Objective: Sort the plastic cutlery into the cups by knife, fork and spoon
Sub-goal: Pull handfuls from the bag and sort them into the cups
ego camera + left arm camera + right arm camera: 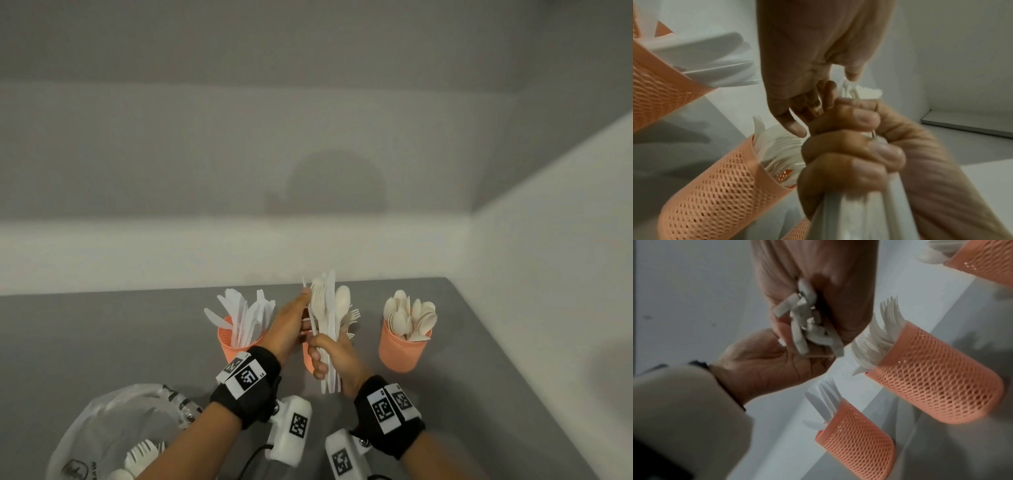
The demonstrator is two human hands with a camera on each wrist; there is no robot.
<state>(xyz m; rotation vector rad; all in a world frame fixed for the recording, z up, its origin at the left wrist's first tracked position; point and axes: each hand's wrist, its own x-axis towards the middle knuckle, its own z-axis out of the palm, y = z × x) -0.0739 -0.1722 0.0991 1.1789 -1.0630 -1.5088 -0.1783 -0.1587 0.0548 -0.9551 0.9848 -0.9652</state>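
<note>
Grey bench (102,342) carries three cups, already well filled: knives (239,337), forks (937,386), spoons (406,346). Right hand (337,359) clamps a mixed bundle (330,308); left hand (291,325) pinches one piece from it. A bag (102,428) holds more unsorted.

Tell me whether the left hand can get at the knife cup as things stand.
Probably yes. The left hand is beside the knife cup, whose open top has nothing over it. But its fingers are busy picking at the cutlery bundle in the right hand.
</note>
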